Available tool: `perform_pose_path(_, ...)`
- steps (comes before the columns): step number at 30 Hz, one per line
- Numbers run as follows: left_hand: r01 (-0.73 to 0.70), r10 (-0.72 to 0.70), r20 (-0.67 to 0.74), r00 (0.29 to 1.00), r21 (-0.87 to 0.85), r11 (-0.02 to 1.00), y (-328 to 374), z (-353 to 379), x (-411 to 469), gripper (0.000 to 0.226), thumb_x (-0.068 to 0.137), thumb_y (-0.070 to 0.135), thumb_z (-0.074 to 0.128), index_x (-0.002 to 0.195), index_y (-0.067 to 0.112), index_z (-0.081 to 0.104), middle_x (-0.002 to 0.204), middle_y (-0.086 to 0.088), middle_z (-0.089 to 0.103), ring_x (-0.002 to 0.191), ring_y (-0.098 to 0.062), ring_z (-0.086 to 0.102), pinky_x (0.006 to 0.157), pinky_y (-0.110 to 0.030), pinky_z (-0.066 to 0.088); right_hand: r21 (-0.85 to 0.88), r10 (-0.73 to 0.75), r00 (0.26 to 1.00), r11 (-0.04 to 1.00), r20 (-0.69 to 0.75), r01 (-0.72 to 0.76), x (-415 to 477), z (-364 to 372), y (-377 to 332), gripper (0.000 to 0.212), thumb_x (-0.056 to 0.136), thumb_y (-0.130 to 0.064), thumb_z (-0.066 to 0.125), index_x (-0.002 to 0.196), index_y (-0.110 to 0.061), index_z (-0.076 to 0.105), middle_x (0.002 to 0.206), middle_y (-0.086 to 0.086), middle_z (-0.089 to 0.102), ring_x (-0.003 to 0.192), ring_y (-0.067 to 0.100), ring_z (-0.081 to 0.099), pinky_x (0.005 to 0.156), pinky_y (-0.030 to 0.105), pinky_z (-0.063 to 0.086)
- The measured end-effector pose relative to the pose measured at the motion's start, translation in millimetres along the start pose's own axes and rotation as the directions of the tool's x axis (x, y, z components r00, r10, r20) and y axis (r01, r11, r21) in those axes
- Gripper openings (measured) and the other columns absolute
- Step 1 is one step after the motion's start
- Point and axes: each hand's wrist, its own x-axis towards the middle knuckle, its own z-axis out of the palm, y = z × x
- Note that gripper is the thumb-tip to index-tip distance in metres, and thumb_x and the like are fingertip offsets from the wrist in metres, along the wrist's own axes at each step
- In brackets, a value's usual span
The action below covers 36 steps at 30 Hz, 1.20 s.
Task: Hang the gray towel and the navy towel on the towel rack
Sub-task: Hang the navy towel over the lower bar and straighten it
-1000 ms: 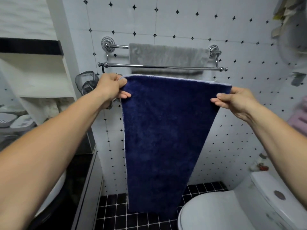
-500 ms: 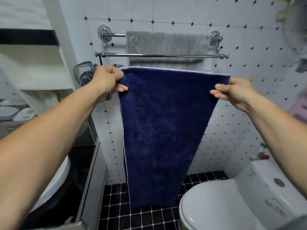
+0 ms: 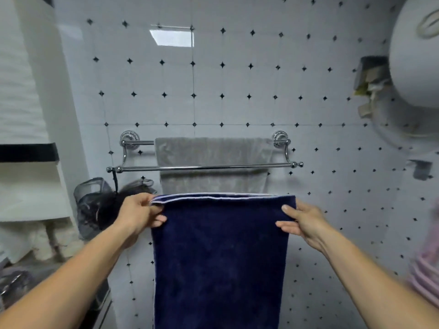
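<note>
The navy towel hangs stretched between both hands, its white-edged top hem level and just below the rack. My left hand pinches its top left corner and my right hand pinches the top right corner. The chrome towel rack on the tiled wall has two bars. The gray towel is draped over the rear, upper bar and hangs down behind the bare front bar. The navy towel's lower end runs out of view at the bottom.
A dark mesh bag and a black bundle hang from the rack's left end. White shelves stand at the left. A round white appliance is mounted at the upper right, with pink cloth at the right edge.
My view has tilted upward, so the toilet and floor have dropped out of sight. Both hands still hold the navy towel's corners, now closer together and just under the front bar.
</note>
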Motion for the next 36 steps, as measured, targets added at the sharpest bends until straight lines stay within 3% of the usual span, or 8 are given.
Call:
perform_pose_path(3,0.113,-0.119,-0.045,0.992,-0.119,0.986,-5,20,20,0.009,0.096,0.012,0.057,0.088,0.013,0.054,0.076,-0.009,0.063,0.047,-0.021,0.069,0.034,-0.024,0.047,0.106,0.009,0.999,0.994,0.041,-0.013,32,-4,-6,0.025,0.087,-0.011,0.070,0.107,-0.001,0.061,0.088,0.014,0.074,0.074,0.032,0.075,0.052,0.026,0.058)
perform_pose_path(11,0.177,-0.306,-0.195,0.932,-0.492,0.852,-13,51,79,0.008,0.090,0.007,0.065,0.093,0.001,0.061,0.088,-0.014,0.064,0.043,-0.022,0.067,0.044,-0.024,0.056,0.248,0.060,0.998,0.967,0.004,-0.059,109,16,-19,0.022,0.088,-0.004,0.066,0.107,0.002,0.057,0.094,0.011,0.062,0.063,0.028,0.073,0.047,0.026,0.056)
perform_pose_path(19,0.050,-0.184,-0.127,0.975,-0.679,0.732,-12,74,137,0.011,0.096,0.000,0.050,0.092,0.003,0.060,0.096,-0.010,0.064,0.062,-0.019,0.072,0.057,-0.024,0.059,0.462,-0.012,0.996,0.885,-0.090,0.053,162,38,-31,0.011,0.093,0.003,0.056,0.096,-0.005,0.062,0.084,0.009,0.066,0.059,0.020,0.066,0.044,0.021,0.052)
perform_pose_path(24,0.029,-0.085,-0.023,0.996,-0.824,0.566,-13,75,154,0.034,0.095,-0.013,0.031,0.101,0.003,0.060,0.103,-0.013,0.066,0.087,-0.025,0.072,0.072,-0.032,0.061,0.592,-0.130,0.991,0.801,0.024,0.091,173,40,-31,0.030,0.087,0.013,0.041,0.083,-0.008,0.062,0.074,0.005,0.067,0.060,0.016,0.062,0.055,0.023,0.048)
perform_pose_path(28,0.040,-0.006,0.040,0.999,-0.933,0.359,-5,83,154,0.048,0.072,-0.017,0.029,0.106,-0.003,0.060,0.101,-0.016,0.069,0.098,-0.030,0.068,0.088,-0.043,0.057,0.779,-0.106,0.988,0.627,0.113,-0.022,177,45,-36,0.011,0.069,-0.017,0.057,0.077,-0.010,0.057,0.076,0.008,0.058,0.063,0.021,0.048,0.060,0.030,0.036)
perform_pose_path(31,0.011,0.043,0.021,0.999,-0.975,0.222,5,87,149,0.033,0.066,0.002,0.042,0.093,0.001,0.062,0.093,-0.015,0.067,0.096,-0.031,0.064,0.097,-0.046,0.051,0.782,-0.062,0.994,0.622,0.088,-0.030,180,58,-52,0.046,0.065,-0.054,0.074,0.084,-0.013,0.063,0.074,0.004,0.066,0.060,0.016,0.049,0.058,0.026,0.032)
perform_pose_path(33,-0.018,0.033,-0.011,0.999,-0.977,0.212,15,93,146,0.017,0.083,0.017,0.054,0.095,0.008,0.063,0.092,-0.011,0.069,0.092,-0.028,0.066,0.095,-0.044,0.051,0.776,-0.017,0.996,0.628,0.086,-0.056,180,68,-64,0.049,0.061,-0.053,0.079,0.088,-0.014,0.068,0.078,0.002,0.071,0.066,0.017,0.062,0.068,0.026,0.046)
perform_pose_path(36,0.021,-0.077,-0.010,0.997,-0.921,0.389,21,102,150,0.007,0.089,0.021,0.063,0.088,0.013,0.061,0.084,-0.008,0.066,0.077,-0.022,0.067,0.082,-0.035,0.054,0.752,0.035,0.996,0.654,0.078,-0.082,181,76,-66,0.007,0.081,-0.017,0.069,0.077,-0.014,0.065,0.066,0.002,0.067,0.060,0.020,0.066,0.070,0.033,0.056)
